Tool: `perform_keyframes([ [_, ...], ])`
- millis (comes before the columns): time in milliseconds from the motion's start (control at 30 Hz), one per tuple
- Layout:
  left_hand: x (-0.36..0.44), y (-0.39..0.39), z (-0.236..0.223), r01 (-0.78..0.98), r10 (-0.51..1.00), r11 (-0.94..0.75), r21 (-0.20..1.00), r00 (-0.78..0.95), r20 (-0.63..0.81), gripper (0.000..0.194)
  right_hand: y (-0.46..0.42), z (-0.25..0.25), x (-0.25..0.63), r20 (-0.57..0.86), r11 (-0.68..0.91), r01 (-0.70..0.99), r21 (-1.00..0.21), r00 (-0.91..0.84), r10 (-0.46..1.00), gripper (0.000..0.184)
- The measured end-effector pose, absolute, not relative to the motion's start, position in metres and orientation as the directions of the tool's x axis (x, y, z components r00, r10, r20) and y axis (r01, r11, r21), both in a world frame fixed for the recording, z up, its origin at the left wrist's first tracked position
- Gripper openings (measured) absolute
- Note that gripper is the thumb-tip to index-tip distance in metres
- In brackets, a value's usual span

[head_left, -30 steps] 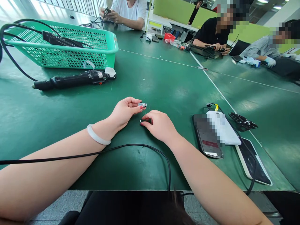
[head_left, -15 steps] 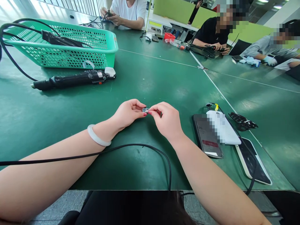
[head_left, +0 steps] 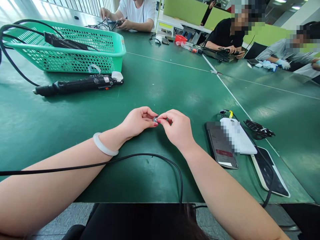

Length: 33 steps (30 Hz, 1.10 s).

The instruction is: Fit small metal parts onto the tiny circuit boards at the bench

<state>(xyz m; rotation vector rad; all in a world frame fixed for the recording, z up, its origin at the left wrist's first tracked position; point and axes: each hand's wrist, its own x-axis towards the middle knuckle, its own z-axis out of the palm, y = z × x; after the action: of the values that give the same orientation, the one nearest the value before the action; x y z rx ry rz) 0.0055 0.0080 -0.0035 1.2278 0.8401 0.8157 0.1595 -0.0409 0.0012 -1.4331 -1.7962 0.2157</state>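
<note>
My left hand [head_left: 137, 121] and my right hand [head_left: 177, 128] meet fingertip to fingertip just above the green table [head_left: 75, 120]. Between them they pinch a tiny metal and blue part [head_left: 155, 119], mostly hidden by the fingers. Both hands are closed in a pinch. A white bangle [head_left: 104, 146] sits on my left wrist. A black cable [head_left: 140, 156] runs over my left forearm and off the table's near edge.
A black electric screwdriver [head_left: 77, 85] lies at the left in front of a green mesh basket [head_left: 72, 46] holding cables. Two phones [head_left: 221, 145] and a white device [head_left: 237, 135] lie at the right, with a black clip [head_left: 258, 130]. Three other people sit at the far side.
My right hand rose from the table, where it was pinching something small, and joined the left hand at the small part. The person at the far left shifted their hands.
</note>
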Motion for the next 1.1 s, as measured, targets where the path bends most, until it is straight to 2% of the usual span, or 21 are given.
perform_keyframes([
  [300, 0.0043, 0.0089, -0.0047, -0.097, 0.884, 0.158, 0.983, 0.458, -0.097, 0.025, -0.0416, 0.0036, 0.1644, 0.536, 0.360, 0.719, -0.594, 0.019, 0.844, 0.018],
  [433, 0.0038, 0.0097, -0.0056, -0.110, 0.894, 0.153, 0.982, 0.439, -0.090, 0.024, -0.0414, 0.0050, 0.1675, 0.508, 0.330, 0.725, -0.605, 0.033, 0.861, 0.011],
  [533, 0.0038, 0.0107, -0.0065, -0.125, 0.895, 0.151, 0.981, 0.438, -0.082, 0.024, -0.0415, 0.0042, 0.1668, 0.485, 0.329, 0.725, -0.605, 0.008, 0.875, 0.015],
  [967, 0.0039, 0.0113, -0.0074, -0.125, 0.898, 0.135, 0.983, 0.436, -0.068, 0.025, -0.0431, 0.0015, 0.1665, 0.566, 0.358, 0.848, -0.390, -0.086, 0.820, 0.017],
  [1100, 0.0038, 0.0117, -0.0078, -0.109, 0.898, 0.128, 0.986, 0.434, -0.069, 0.025, -0.0429, 0.0007, 0.1660, 0.569, 0.373, 0.852, -0.367, -0.111, 0.815, 0.018],
])
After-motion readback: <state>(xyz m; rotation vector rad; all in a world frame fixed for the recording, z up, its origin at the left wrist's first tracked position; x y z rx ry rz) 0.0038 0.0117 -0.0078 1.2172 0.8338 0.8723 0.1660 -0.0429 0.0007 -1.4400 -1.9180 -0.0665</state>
